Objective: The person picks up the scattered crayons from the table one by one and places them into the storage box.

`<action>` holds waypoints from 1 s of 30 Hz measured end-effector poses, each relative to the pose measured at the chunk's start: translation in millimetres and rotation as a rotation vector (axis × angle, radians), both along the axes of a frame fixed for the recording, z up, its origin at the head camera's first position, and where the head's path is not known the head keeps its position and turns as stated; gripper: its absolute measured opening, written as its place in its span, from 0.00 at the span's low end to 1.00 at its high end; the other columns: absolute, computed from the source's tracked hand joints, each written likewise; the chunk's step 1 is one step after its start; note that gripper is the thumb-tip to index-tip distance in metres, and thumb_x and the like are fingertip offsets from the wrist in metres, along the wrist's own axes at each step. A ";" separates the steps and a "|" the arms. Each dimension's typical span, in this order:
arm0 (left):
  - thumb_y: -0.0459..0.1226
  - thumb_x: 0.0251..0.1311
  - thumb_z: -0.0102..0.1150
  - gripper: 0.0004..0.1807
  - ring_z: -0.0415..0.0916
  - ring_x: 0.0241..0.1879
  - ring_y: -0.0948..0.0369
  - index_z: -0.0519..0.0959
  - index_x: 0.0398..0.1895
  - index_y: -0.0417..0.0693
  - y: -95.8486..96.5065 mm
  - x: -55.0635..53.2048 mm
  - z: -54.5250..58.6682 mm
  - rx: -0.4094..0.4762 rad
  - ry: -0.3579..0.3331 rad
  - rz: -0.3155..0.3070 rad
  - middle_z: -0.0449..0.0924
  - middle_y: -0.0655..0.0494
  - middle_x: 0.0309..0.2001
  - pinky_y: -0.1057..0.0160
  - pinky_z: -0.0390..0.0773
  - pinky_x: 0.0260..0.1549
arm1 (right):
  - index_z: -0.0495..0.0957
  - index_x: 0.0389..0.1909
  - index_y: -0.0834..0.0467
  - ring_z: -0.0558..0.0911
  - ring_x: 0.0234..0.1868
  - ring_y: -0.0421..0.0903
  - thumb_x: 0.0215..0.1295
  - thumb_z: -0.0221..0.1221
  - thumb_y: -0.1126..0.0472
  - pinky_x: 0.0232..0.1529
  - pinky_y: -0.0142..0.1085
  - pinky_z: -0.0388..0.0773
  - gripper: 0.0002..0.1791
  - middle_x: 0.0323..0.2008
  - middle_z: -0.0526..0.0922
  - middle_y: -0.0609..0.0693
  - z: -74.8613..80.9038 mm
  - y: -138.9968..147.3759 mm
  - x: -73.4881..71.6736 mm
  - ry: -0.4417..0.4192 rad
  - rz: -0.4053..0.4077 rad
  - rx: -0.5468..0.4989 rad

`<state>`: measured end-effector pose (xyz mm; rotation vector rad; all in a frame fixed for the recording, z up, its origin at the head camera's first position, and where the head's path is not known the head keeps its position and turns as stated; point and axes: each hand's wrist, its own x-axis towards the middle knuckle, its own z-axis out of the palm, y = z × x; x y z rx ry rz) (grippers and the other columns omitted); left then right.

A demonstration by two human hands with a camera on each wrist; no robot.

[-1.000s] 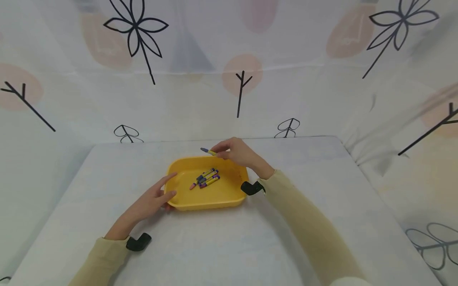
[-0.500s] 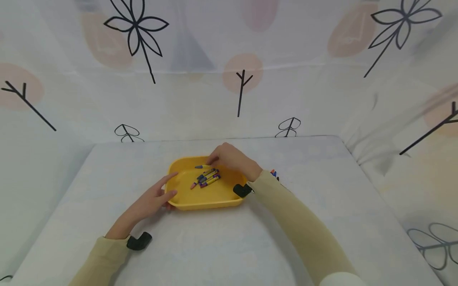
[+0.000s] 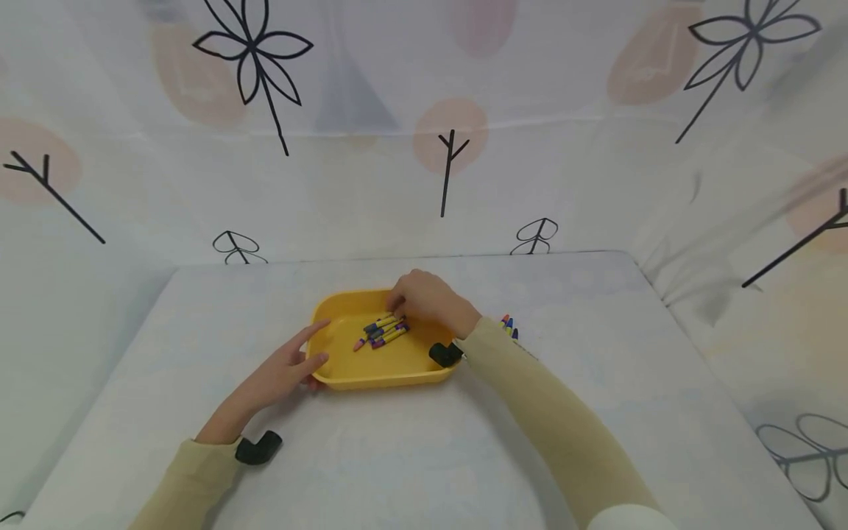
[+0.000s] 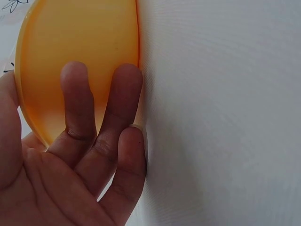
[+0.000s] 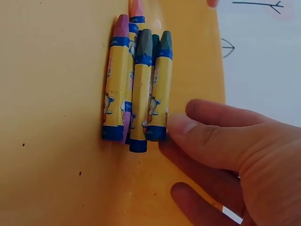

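Observation:
A shallow yellow tray (image 3: 384,383) sits on the white-covered table, holding a small pile of crayons (image 3: 389,335). In the right wrist view they have yellow wrappers with blue bands: a purple crayon (image 5: 116,89), a grey crayon (image 5: 142,94) and a teal-tipped crayon (image 5: 161,92) lie in front of others. My right hand (image 3: 427,298) reaches over the tray's back right side, its thumb tip right beside the teal-tipped crayon's base and its fingers loosely spread. At the tray's left end rests my left hand (image 3: 281,375), thumb and index finger over the rim, other fingers along the outer wall.
Several more crayons (image 3: 509,327) lie on the table right of the tray, partly hidden behind the right sleeve (image 3: 550,405). A patterned cloth backdrop (image 3: 358,199) rises behind the table's far edge.
My right hand has brought a blue-tipped crayon from above the tray's back rim down to the pile, its fingers now by the crayons' ends. The left hand stays at the tray.

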<state>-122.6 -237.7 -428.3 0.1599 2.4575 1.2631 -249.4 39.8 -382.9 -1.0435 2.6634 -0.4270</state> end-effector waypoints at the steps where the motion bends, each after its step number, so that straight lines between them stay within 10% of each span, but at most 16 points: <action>1: 0.48 0.73 0.53 0.36 0.76 0.31 0.54 0.51 0.79 0.62 -0.1 0.0 -0.2 -0.001 0.001 0.000 0.80 0.51 0.28 0.55 0.70 0.39 | 0.88 0.47 0.49 0.81 0.50 0.41 0.66 0.65 0.61 0.52 0.36 0.75 0.11 0.46 0.86 0.43 -0.2 0.8 -0.5 -0.009 -0.001 -0.021; 16: 0.47 0.74 0.52 0.36 0.76 0.31 0.54 0.50 0.79 0.61 0.4 1.1 0.8 0.007 -0.009 0.004 0.79 0.50 0.28 0.56 0.70 0.38 | 0.85 0.50 0.56 0.83 0.44 0.44 0.68 0.64 0.59 0.47 0.39 0.79 0.12 0.44 0.87 0.46 43.0 64.2 8.4 -0.168 -0.163 -0.485; 30: 0.48 0.73 0.53 0.36 0.76 0.30 0.54 0.51 0.79 0.62 1.6 0.5 -0.5 0.000 -0.003 0.008 0.80 0.50 0.28 0.56 0.70 0.38 | 0.77 0.45 0.61 0.84 0.33 0.51 0.67 0.64 0.57 0.36 0.42 0.82 0.13 0.37 0.84 0.54 11.3 169.1 46.0 -0.193 -0.536 -0.254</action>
